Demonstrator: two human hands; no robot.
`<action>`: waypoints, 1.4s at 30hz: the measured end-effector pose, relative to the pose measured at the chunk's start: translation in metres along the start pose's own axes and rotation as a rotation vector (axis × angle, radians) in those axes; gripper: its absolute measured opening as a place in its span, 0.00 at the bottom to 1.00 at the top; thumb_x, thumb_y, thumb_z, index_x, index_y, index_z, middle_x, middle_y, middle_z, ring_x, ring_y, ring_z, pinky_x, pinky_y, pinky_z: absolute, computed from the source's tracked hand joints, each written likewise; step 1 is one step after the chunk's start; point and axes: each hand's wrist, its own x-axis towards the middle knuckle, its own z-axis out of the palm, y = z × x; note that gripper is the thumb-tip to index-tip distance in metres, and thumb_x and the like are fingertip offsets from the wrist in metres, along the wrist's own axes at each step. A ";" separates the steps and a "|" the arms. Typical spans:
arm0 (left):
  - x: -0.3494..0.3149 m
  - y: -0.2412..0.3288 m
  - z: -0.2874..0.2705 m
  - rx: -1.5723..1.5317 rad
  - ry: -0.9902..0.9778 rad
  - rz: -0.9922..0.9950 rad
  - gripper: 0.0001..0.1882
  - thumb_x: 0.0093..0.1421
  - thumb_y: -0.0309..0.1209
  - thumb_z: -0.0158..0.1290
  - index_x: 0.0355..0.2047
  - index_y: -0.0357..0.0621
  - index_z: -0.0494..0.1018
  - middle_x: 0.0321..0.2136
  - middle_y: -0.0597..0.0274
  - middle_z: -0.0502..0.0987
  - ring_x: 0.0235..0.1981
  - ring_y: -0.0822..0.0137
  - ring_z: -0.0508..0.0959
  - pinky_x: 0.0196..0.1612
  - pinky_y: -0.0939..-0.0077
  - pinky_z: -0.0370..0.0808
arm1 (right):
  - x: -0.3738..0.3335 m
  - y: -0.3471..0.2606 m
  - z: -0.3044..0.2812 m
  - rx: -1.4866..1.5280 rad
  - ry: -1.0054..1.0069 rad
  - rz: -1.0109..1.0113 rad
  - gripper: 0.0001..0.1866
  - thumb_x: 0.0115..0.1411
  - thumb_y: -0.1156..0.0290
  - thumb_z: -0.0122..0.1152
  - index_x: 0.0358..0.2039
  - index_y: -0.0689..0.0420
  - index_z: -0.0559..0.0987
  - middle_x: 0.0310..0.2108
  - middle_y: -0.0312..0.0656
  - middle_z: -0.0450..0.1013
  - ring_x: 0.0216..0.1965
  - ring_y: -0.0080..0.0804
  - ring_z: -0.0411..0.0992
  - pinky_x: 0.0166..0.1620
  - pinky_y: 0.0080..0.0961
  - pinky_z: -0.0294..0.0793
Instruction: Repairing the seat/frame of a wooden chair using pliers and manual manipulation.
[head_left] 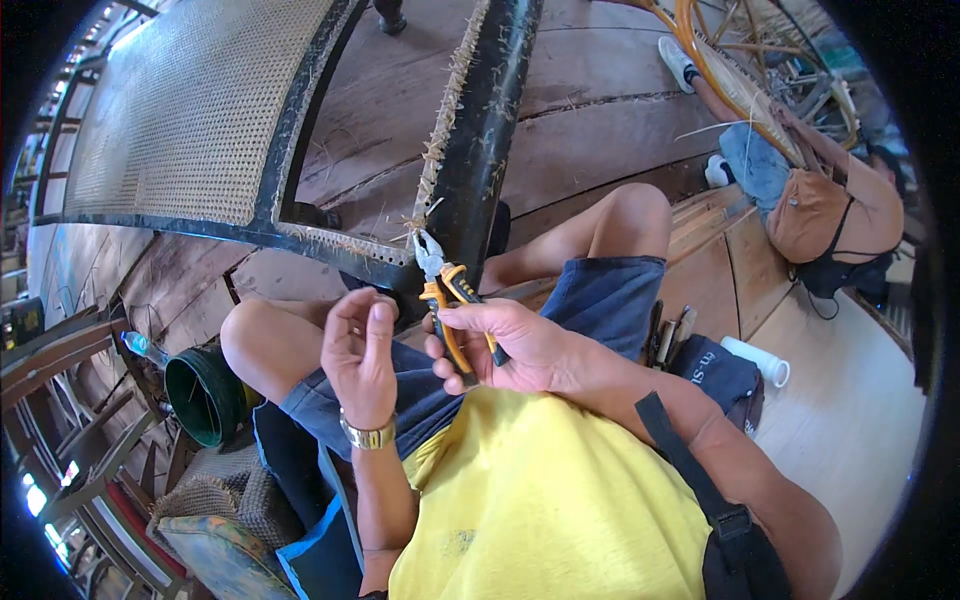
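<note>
The plank floor [590, 75] spreads under everything; on it stands the black frame [488, 130], which reaches from the upper left to the middle; woven cane [190, 120] fills its left part, and frayed strands [448, 125] stick out along the bar at the right. A co-worker [820, 215] sits at the upper right, beside a curved cane piece [750, 95]; the person wears a yellow shirt [540, 490], with a small dark smudge low on it, and blue shorts [610, 300].

On the right side lies a dark bag [712, 370] with pale lettering, which is partly turned away; a white tube [755, 362] is just beside it; at the left there is a green bucket [205, 398], and near it a clear bottle [145, 348].

The right hand [520, 345] is closed around the handles of the pliers [450, 305], thumb above and fingers below; the left hand [362, 350] is half open, the fingers loosely curled and the thumb raised, near the pliers; a gold watch [368, 432] is on its wrist. The orange and black pliers point to the inner corner of the frame; their jaws are at the strands there, but I cannot tell if they grip one.
</note>
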 end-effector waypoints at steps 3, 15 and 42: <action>-0.010 -0.008 0.005 -0.087 0.000 -0.137 0.09 0.68 0.30 0.53 0.45 0.39 0.71 0.36 0.63 0.79 0.38 0.75 0.76 0.43 0.81 0.73 | 0.002 0.004 -0.002 -0.078 0.014 -0.021 0.07 0.67 0.66 0.56 0.41 0.54 0.73 0.28 0.37 0.69 0.25 0.24 0.65 0.27 0.23 0.66; -0.002 0.000 0.007 0.080 -0.368 -0.275 0.29 0.73 0.51 0.39 0.41 0.33 0.74 0.33 0.61 0.78 0.34 0.72 0.78 0.42 0.76 0.75 | -0.002 0.008 0.006 -0.686 0.240 -0.296 0.06 0.65 0.71 0.56 0.32 0.56 0.70 0.20 0.33 0.64 0.17 0.19 0.61 0.20 0.18 0.61; 0.005 0.005 0.011 0.054 -0.167 -0.197 0.14 0.59 0.35 0.64 0.33 0.38 0.75 0.26 0.63 0.79 0.26 0.71 0.76 0.31 0.77 0.72 | -0.028 -0.090 0.049 -1.223 0.634 -0.788 0.10 0.69 0.65 0.56 0.42 0.58 0.74 0.27 0.36 0.73 0.28 0.22 0.74 0.31 0.20 0.73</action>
